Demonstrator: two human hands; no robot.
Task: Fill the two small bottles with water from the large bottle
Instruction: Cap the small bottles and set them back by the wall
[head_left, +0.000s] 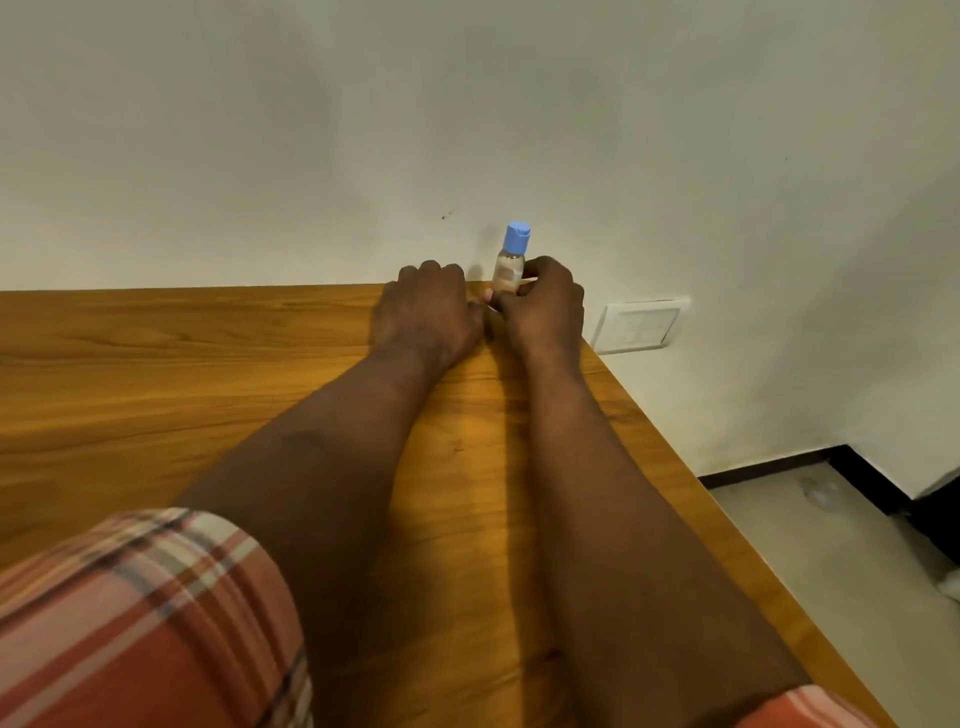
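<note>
A small clear bottle (511, 262) with a blue cap stands upright at the far edge of the wooden table (208, 389), against the wall. My right hand (545, 304) grips its lower body, fingers and thumb curled round it. My left hand (428, 306) lies just to the left of it on the table with its fingers curled under; whether it holds anything is hidden. Only this one bottle is in view.
A white wall rises straight behind the table. A white switch plate (641, 325) sits on the wall past the table's right edge. The floor (831, 545) lies to the right, below that edge. My plaid sleeves fill the lower corners.
</note>
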